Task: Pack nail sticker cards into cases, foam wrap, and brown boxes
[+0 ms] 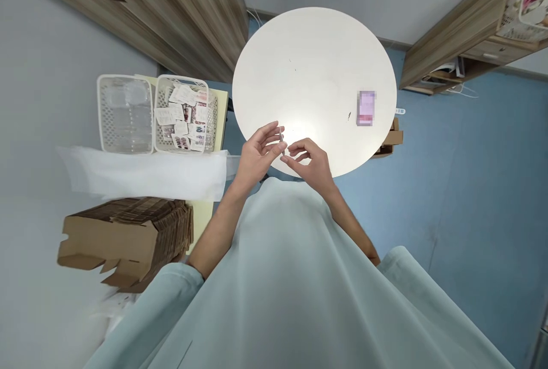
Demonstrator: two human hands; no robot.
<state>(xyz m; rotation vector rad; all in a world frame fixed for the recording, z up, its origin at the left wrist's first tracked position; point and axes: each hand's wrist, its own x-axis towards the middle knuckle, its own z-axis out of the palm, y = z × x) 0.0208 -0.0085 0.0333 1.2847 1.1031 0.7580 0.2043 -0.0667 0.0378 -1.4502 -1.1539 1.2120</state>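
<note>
In the head view, a thin flat piece [281,133], seen almost edge-on, stands upright over the near edge of the round white table [317,43]. My left hand [257,155] is closed on it, thumb on the near side and fingers behind. My right hand [314,164] is curled at its lower end, with thumb and index fingertips close together there. What the piece is, I cannot make out. To the right on the tabletop lies a small pink and purple packet [366,108], blurred by pixelation.
At left, a white basket [208,86] holds several small printed cards, beside another basket [100,112] with clear plastic packs. White sheeting [149,175] and a stack of folded cardboard boxes [111,240] lie nearer. A brown carton [391,137] is below the table's right edge.
</note>
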